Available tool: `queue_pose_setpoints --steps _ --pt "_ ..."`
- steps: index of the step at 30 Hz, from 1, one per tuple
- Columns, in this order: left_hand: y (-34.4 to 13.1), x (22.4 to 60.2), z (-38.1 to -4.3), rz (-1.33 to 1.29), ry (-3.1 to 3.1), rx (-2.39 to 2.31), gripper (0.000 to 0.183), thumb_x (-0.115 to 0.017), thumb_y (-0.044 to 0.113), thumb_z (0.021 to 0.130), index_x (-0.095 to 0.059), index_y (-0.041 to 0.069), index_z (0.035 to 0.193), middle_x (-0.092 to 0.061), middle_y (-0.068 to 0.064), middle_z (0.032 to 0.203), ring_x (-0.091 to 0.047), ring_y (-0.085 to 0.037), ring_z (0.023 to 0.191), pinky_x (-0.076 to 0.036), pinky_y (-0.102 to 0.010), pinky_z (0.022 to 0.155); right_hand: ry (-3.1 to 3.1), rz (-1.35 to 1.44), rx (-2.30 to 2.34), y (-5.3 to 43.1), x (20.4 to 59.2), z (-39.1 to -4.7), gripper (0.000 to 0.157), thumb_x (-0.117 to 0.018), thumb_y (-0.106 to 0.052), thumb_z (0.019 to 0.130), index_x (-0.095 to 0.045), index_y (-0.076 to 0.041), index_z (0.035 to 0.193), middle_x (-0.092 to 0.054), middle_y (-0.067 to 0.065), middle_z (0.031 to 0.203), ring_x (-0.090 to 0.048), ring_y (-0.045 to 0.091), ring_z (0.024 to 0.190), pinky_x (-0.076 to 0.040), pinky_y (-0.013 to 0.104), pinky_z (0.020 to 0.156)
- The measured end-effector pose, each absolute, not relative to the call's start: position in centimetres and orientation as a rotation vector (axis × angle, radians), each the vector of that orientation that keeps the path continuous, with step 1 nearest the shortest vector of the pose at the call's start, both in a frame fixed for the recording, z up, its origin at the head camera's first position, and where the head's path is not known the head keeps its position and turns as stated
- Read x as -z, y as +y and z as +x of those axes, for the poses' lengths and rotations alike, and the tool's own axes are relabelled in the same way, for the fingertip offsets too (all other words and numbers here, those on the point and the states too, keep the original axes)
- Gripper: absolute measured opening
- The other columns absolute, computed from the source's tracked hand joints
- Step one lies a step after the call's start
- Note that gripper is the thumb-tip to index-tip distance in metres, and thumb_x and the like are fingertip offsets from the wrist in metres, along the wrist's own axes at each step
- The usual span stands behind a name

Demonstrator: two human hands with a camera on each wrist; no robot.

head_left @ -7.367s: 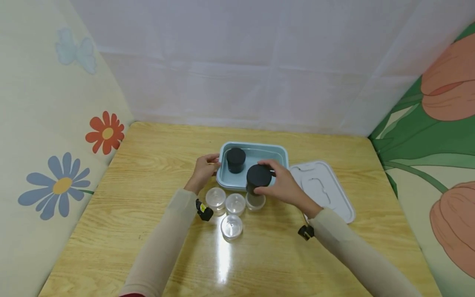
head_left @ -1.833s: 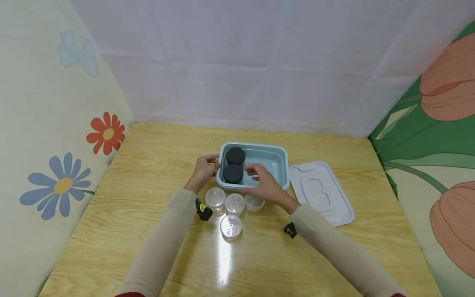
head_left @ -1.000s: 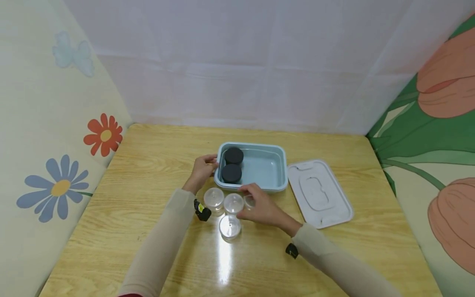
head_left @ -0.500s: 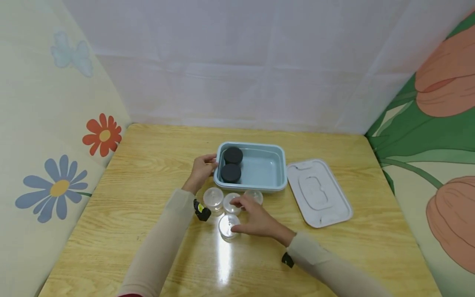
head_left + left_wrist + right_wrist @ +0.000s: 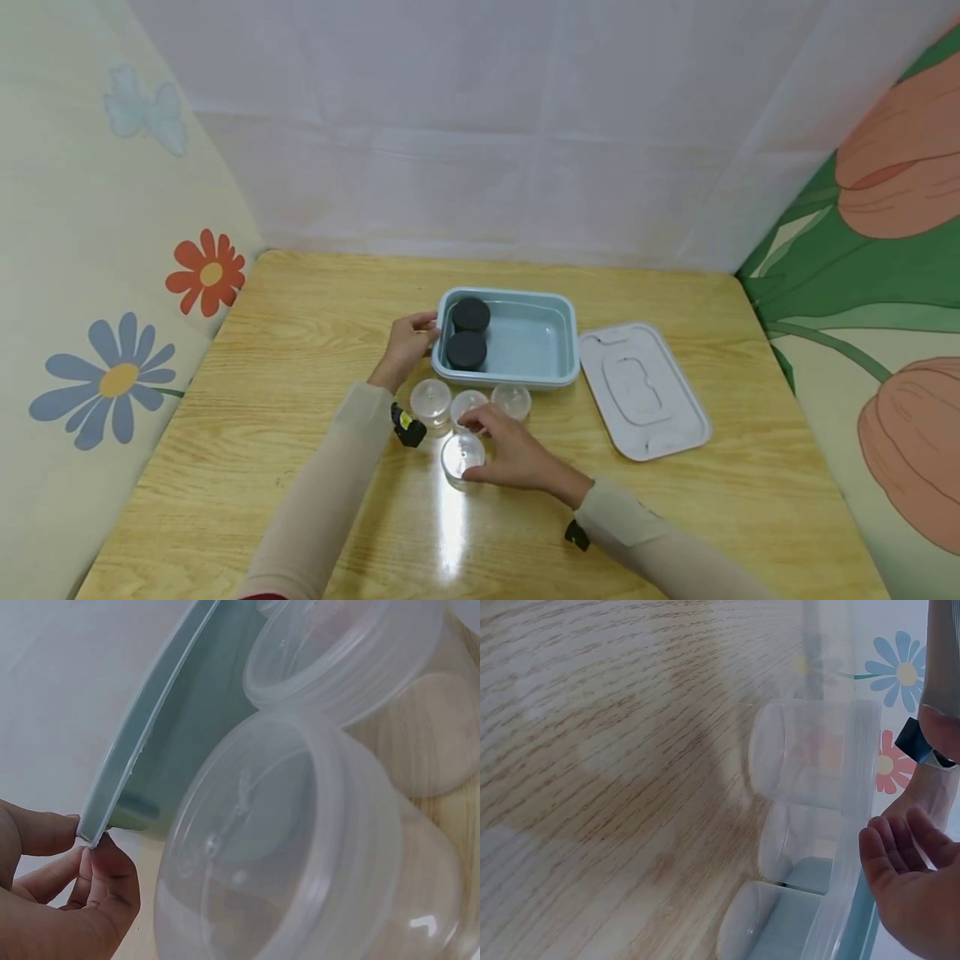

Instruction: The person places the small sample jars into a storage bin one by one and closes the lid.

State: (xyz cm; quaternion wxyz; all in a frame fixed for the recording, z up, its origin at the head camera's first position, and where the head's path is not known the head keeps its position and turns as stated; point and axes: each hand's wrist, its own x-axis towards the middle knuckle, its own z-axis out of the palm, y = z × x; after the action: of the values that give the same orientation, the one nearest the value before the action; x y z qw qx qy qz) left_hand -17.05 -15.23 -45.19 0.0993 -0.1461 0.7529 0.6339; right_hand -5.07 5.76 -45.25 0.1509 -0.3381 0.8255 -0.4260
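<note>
My left hand (image 5: 405, 343) pinches the left rim of a light blue plastic container (image 5: 534, 337); the left wrist view shows thumb and fingertips on the rim (image 5: 124, 776). Two black-lidded jars (image 5: 467, 350) stand upright inside, against its left end. Over the front clear lidded jar (image 5: 459, 452), my right hand (image 5: 517, 454) hovers with thumb and fingers spread to either side of the lid. In the right wrist view the fingers (image 5: 881, 862) are loosely bent above the jar (image 5: 810, 754), gripping nothing. Several clear jars (image 5: 431, 400) stand close together before the container.
Right of the container lies a flat white lid (image 5: 643, 392), angled on the wooden table (image 5: 337, 308). A white cloth backdrop (image 5: 450, 167) closes off the back, with flower-printed panels on both sides.
My right hand set a black-lidded jar in the container's front left, let go, and moved forward over the clear jars to the front one. The left hand has stayed on the rim.
</note>
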Motion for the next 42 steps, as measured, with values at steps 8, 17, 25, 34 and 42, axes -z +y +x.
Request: queue_pose_setpoints --steps 8,17,25,34,42 --pt "-15.2 45.1 -17.1 -0.438 2.222 -1.878 0.042 -0.052 -0.003 0.091 -0.052 -0.002 0.133 -0.054 -0.011 0.107 -0.055 -0.009 0.081 -0.055 -0.019 0.064 2.379 -0.998 1.201 5.7 45.4 -5.0 0.061 -0.084 -0.017 0.070 -0.054 -0.004 0.122 -0.057 0.009 0.116 -0.057 0.021 0.105 -0.050 0.035 0.094" --pt "-15.2 45.2 -17.0 -0.442 2.230 -1.880 0.041 -0.053 -0.002 0.091 -0.053 -0.002 0.132 -0.055 -0.012 0.108 -0.054 -0.009 0.080 -0.055 -0.018 0.063 2.413 -1.048 1.156 5.7 45.6 -4.7 0.061 -0.085 -0.017 0.069 -0.055 -0.005 0.121 -0.057 0.007 0.114 -0.056 0.018 0.104 -0.049 0.030 0.093" --pt "-15.3 45.3 -17.1 -0.427 2.237 -1.865 0.041 -0.053 -0.001 0.092 -0.053 -0.002 0.132 -0.055 -0.012 0.109 -0.055 -0.008 0.081 -0.056 -0.020 0.066 2.463 -1.084 1.100 5.4 46.2 -4.2 0.063 -0.086 -0.018 0.065 -0.057 -0.005 0.119 -0.059 0.006 0.114 -0.056 0.017 0.103 -0.049 0.028 0.093" --pt "-15.3 45.3 -17.2 -0.428 2.226 -1.866 0.041 -0.053 -0.001 0.092 -0.052 -0.002 0.133 -0.054 -0.011 0.109 -0.054 -0.008 0.081 -0.056 -0.019 0.067 2.461 -1.100 1.094 5.2 46.4 -4.0 0.066 -0.086 -0.018 0.065 -0.056 -0.006 0.123 -0.058 0.006 0.118 -0.056 0.018 0.109 -0.048 0.030 0.097" --pt "-15.3 45.1 -17.1 -0.435 2.215 -1.866 0.041 -0.053 -0.001 0.093 -0.051 -0.001 0.134 -0.054 -0.012 0.111 -0.055 -0.010 0.084 -0.056 -0.022 0.070 2.412 -1.103 1.138 5.0 47.1 -3.6 0.070 -0.084 -0.015 0.064 -0.054 -0.004 0.125 -0.060 0.010 0.122 -0.056 0.023 0.114 -0.047 0.033 0.101"
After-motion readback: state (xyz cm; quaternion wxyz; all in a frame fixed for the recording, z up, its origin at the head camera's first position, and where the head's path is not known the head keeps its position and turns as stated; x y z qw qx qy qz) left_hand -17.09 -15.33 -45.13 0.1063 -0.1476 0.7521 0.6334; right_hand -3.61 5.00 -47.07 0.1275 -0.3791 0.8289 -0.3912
